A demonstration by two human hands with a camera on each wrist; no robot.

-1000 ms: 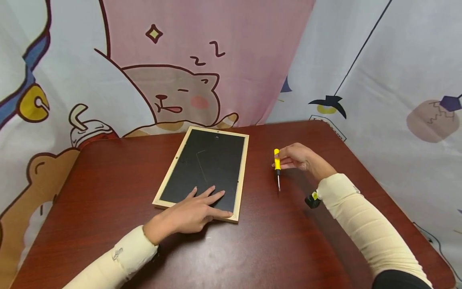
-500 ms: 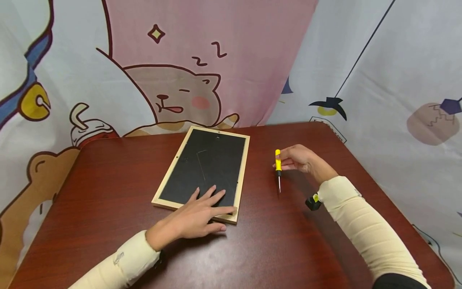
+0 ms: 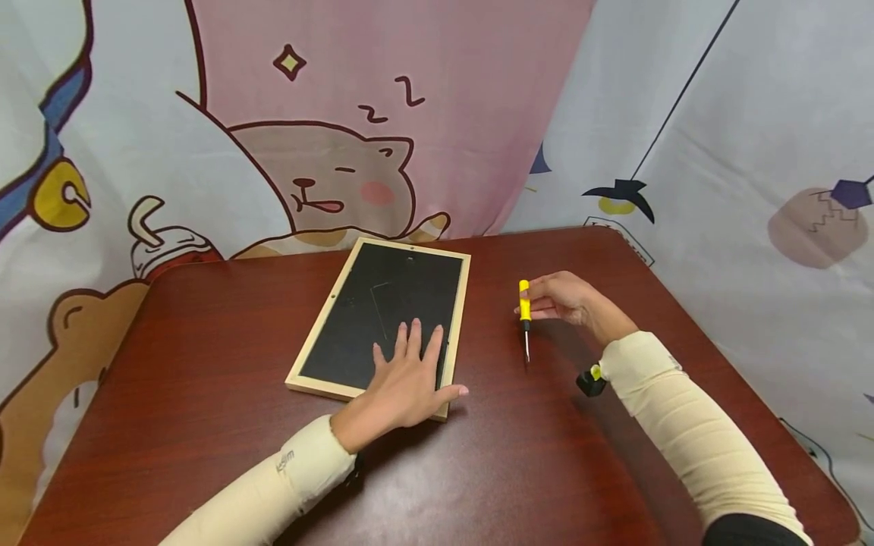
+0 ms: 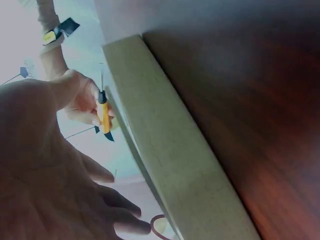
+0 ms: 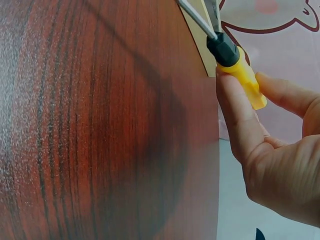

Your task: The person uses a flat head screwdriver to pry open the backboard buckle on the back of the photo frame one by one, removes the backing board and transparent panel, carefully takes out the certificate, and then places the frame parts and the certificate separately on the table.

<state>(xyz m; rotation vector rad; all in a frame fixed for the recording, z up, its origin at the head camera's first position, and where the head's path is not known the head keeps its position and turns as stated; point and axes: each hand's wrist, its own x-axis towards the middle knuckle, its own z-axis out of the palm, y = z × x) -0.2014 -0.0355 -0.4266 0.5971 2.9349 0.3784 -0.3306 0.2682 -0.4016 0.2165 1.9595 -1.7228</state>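
A picture frame (image 3: 310,355) of pale wood with a black panel lies flat on the table, slightly turned. Over its near right corner my left hand (image 3: 406,387) is spread, fingers straight and thumb out past the right edge. In the left wrist view the frame's wooden side (image 4: 170,145) fills the middle, and the palm appears raised off it. To the right of the frame, my right hand (image 3: 563,296) pinches the yellow handle of a screwdriver (image 3: 524,303) between thumb and fingers. Its metal shaft points down toward the table, tip just above or at the surface.
The reddish-brown wooden table (image 3: 532,470) reaches back to a cartoon-printed curtain (image 3: 505,91) behind and at the sides. A small dark wrist camera (image 3: 591,381) hangs under the right sleeve. A thin cable (image 3: 819,455) runs beside the table's right edge.
My left hand has gone from a finger and thumb at the frame's near right corner to spread fingers, turned forward and shifted right. The right hand and screwdriver stay nearly still.
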